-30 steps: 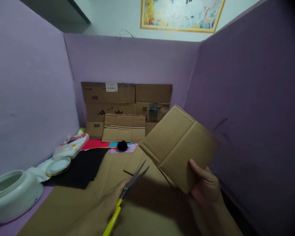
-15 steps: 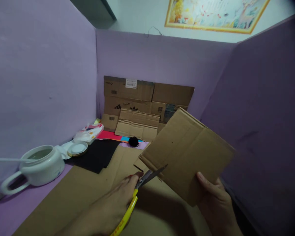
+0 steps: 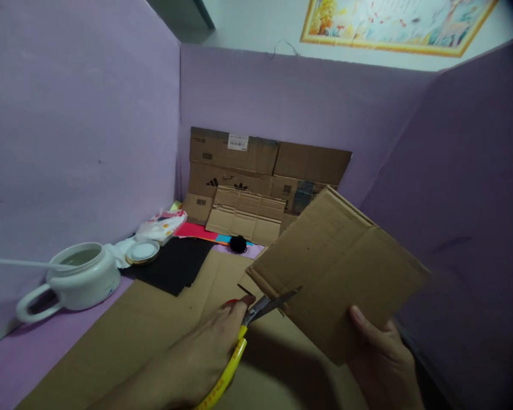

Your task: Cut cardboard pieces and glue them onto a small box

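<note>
My left hand [image 3: 214,341] is closed round a pair of scissors [image 3: 233,364] with yellow handles; a bit of red shows beside the thumb. The scissors' dark blades lie at the lower left edge of a folded brown cardboard piece [image 3: 337,273]. One blade crosses its front face; the other is mostly hidden behind it. On the right, my right hand [image 3: 380,353] grips the cardboard by its lower edge, thumb in front and fingers behind. The piece is held tilted above a large cardboard sheet [image 3: 154,336] on the table.
At left stand a white pot [image 3: 83,279] with a stick in it, a round lid [image 3: 142,250] and a plastic packet [image 3: 162,225]. Black sheets [image 3: 175,265] and a black round object [image 3: 238,244] lie ahead. Flattened cardboard [image 3: 235,154] leans against the purple back wall [image 3: 303,97].
The view has shifted slightly, so everything sits a little further right. Both hands keep their holds, and the scissors remain at the same edge of the cardboard.
</note>
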`<state>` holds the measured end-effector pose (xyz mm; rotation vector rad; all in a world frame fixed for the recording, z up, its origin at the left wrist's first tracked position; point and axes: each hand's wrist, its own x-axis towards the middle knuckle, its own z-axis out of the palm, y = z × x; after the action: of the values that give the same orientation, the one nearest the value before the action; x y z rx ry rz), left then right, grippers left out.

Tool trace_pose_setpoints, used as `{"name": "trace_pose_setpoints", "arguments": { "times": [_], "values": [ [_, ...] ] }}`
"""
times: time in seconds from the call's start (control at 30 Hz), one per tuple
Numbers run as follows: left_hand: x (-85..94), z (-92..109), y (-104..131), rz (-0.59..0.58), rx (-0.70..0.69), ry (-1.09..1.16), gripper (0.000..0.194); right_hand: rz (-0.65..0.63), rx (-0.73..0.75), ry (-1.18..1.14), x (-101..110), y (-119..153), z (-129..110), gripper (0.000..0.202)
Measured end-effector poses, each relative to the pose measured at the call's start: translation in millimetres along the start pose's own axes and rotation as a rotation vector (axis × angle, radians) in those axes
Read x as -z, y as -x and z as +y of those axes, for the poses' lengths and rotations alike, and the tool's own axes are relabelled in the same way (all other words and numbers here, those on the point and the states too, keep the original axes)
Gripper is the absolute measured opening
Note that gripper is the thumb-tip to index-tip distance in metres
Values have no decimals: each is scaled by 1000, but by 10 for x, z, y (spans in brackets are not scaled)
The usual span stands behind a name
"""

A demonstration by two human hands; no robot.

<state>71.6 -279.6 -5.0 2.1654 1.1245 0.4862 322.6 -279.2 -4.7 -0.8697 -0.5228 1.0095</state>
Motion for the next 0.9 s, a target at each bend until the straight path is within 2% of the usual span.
{"name": "trace_pose_setpoints", "arguments": {
  "times": [0.27, 0.4, 0.67, 0.77, 0.9],
  "values": [
    [-62, -55, -19, 89, 17, 16, 46, -4, -5, 1, 28, -30, 20, 58],
    [-1, -31, -8, 15, 18, 13, 41, -35, 23, 18, 59, -30, 36, 54],
    [78, 58, 11, -39, 74, -12, 39, -17, 8, 10, 46, -38, 47, 59],
    [61, 41, 6, -41, 62, -9, 42, -26, 16, 13, 25, -29, 37, 60],
    [15, -1, -5, 12, 42, -12, 41, -12, 20, 29, 3, 4, 28, 62]
  ]
}}
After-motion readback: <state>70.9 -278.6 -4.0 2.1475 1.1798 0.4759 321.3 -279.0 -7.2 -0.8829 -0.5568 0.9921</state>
